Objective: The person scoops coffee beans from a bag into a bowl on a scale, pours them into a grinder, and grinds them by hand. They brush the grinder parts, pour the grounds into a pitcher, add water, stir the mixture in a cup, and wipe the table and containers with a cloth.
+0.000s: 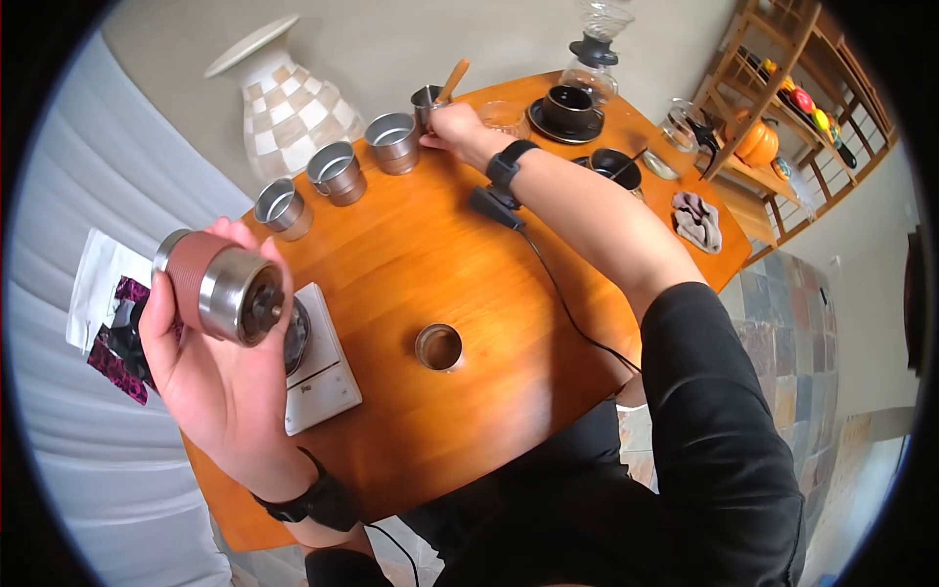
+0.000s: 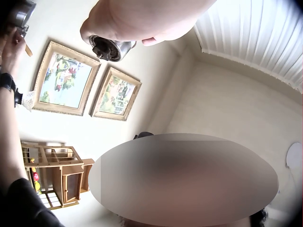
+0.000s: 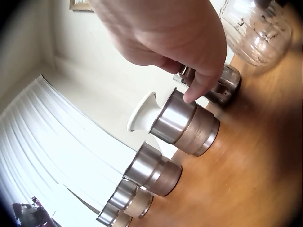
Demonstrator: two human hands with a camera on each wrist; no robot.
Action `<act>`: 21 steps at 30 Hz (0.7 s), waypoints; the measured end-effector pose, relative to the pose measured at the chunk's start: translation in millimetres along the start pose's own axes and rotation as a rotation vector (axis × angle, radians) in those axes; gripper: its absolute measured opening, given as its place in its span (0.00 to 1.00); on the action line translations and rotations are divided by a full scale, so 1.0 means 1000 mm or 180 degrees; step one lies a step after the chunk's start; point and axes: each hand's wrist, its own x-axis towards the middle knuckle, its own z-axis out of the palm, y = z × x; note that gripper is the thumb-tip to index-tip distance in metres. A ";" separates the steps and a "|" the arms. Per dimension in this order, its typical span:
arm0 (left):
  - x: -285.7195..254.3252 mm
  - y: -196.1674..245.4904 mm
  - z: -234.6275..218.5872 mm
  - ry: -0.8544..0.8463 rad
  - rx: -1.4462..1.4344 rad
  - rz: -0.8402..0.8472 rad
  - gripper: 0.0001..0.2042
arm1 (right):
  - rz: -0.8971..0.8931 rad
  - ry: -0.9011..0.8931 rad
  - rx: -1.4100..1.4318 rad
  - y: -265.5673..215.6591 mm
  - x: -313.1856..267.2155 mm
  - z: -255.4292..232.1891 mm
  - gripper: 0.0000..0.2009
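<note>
Head view: left hand [image 1: 210, 377] grips grinder [image 1: 223, 289] (axis horizontal, burr end rightward).

Four tins [image 1: 337, 172] in a row along table's [image 1: 489, 293] far left edge; scale [image 1: 323, 377] at near left; small cup [image 1: 439, 346] right of it; vase [image 1: 284, 98] on the floor behind the tins

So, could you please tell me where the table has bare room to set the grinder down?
The widest free patch lies between the row of tins, the scale and the small cup. The far end, around the right hand, cup and saucer and glass jar, is crowded.
</note>
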 end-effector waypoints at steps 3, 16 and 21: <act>-0.001 -0.001 0.002 -0.0002 0.0002 -0.0007 0.21 | 0.0014 -0.0006 -0.0265 0.000 -0.010 -0.001 0.14; 0.001 -0.005 0.001 0.0048 -0.0041 0.0001 0.22 | -0.0189 0.0101 -0.0183 -0.054 -0.047 -0.021 0.06; 0.006 -0.008 -0.002 -0.0151 0.0286 0.0075 0.21 | -0.0180 -0.0094 -0.0125 -0.059 -0.007 -0.033 0.08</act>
